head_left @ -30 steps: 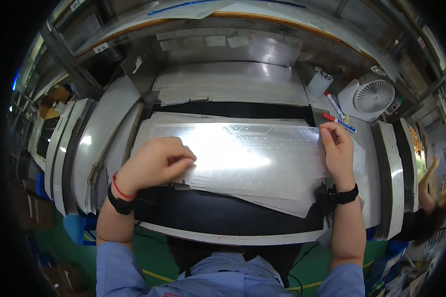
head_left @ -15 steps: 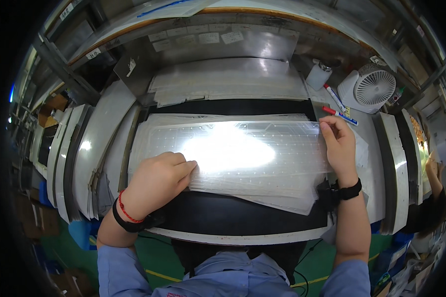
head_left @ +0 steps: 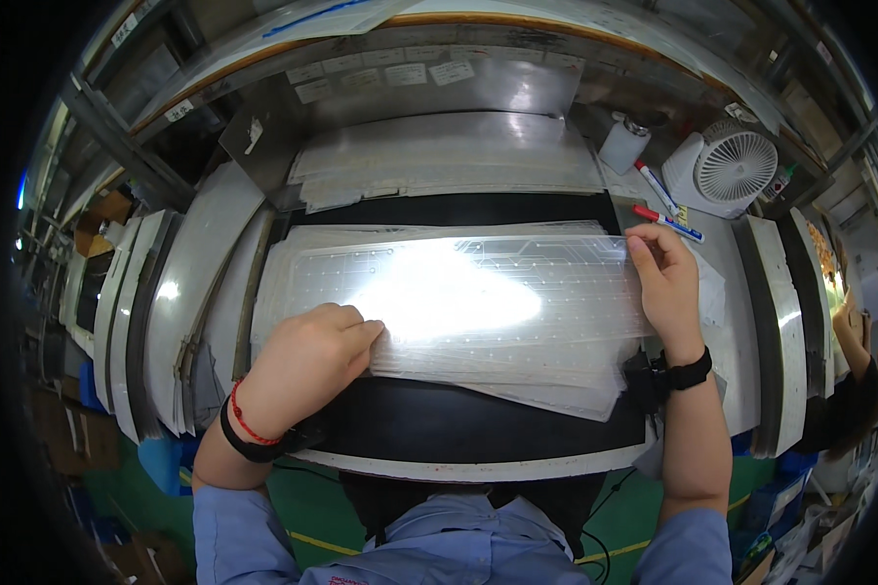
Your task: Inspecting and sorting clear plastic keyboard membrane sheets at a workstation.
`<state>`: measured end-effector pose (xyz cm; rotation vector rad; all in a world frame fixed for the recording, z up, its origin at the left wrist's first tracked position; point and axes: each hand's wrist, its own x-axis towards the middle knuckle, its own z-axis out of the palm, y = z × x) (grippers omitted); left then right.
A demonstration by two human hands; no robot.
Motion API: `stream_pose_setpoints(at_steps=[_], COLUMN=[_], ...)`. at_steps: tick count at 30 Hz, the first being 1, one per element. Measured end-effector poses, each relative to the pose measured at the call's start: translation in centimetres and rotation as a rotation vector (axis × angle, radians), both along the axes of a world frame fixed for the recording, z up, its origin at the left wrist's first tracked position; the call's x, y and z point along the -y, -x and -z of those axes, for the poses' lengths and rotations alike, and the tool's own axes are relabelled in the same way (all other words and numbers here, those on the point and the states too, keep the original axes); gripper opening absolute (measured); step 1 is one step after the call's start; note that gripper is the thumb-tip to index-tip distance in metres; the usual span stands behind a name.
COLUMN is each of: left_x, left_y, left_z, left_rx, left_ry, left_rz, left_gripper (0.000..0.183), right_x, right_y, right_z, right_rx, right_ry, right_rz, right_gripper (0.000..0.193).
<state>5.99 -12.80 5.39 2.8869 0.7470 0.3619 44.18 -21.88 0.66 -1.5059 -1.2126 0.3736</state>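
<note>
A clear plastic sheet (head_left: 576, 283) with fine printed circuit lines and dots lies between my two hands, a bright glare covering its middle. My left hand (head_left: 324, 341) pinches its near edge on the left, with thumb and forefinger together. At the far right corner, my right hand (head_left: 665, 278) grips the sheet between thumb and fingers. Beneath it rests a loose, slightly fanned stack of similar sheets (head_left: 556, 395), whose edges stick out on the near and left sides. The stack sits on a black mat (head_left: 410, 424).
Flat sheets (head_left: 449, 161) are piled beyond the mat. To the right are a white fan (head_left: 732, 166), a bottle (head_left: 624, 146) and markers (head_left: 668, 222). Upright panels (head_left: 190, 302) line the left, more panels (head_left: 766, 331) the right. A shelf (head_left: 439, 21) overhangs the back; another person (head_left: 854, 390) is far right.
Both hands keep the same grip on the sheet. The glare on it has shifted slightly, and the whole view has moved a little.
</note>
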Motion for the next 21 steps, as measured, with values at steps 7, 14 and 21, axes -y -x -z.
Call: stream_pose_setpoints(at_steps=[7, 14, 21], left_x=[0.09, 0.09, 0.17], left_y=[0.18, 0.02, 0.13], left_z=[-0.08, -0.10, -0.21], left_rx=[-0.028, -0.020, -0.006], left_ry=[0.021, 0.027, 0.041], left_rz=[-0.003, 0.000, -0.009], left_gripper=[0.020, 0.022, 0.020], right_x=[-0.05, -0.07, -0.06], right_y=[-0.06, -0.07, -0.16], right_z=[0.08, 0.12, 0.18], right_rx=[-0.004, 0.010, 0.017], right_ry=[0.000, -0.009, -0.004], right_rz=[0.000, 0.000, 0.008], right_gripper=[0.012, 0.012, 0.012])
